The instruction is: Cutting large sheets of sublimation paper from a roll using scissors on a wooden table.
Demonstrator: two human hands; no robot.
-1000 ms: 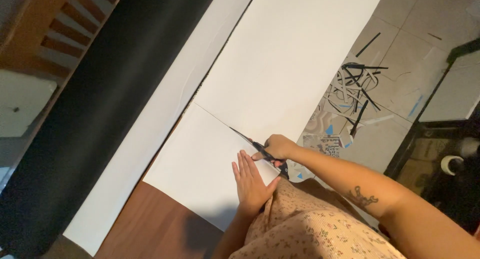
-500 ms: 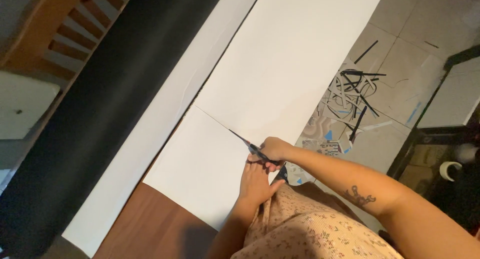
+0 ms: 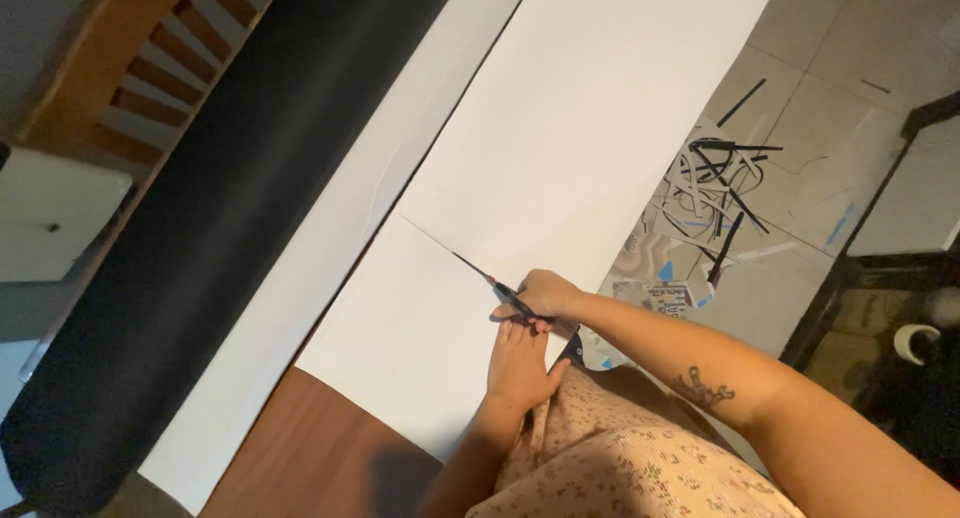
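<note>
Just right of the frame's centre, the right hand is closing around the dark handles of a pair of scissors, whose thin blades are pointing up and to the left along a straight cut line in a large white sheet of paper. The cut is running from the sheet's left edge toward the hand, so the lower portion of the sheet is lying as a nearly separate square piece in the lower middle of the frame. The left hand is lying flat, fingers together and holding nothing, pressing on that lower piece just below the scissors and touching the right hand from beneath. The sheet is resting on a brown wooden tabletop, which is showing bare at the lower left, and a second long white strip of paper is lying just beside the sheet on its left. Further left, a wide black sheet is stretching diagonally from the top of the frame to the lower left corner. At the right, a heap of black and white paper offcuts is lying on the pale tiled floor. A floral patterned garment is filling the bottom of the frame below the forearms.
</note>
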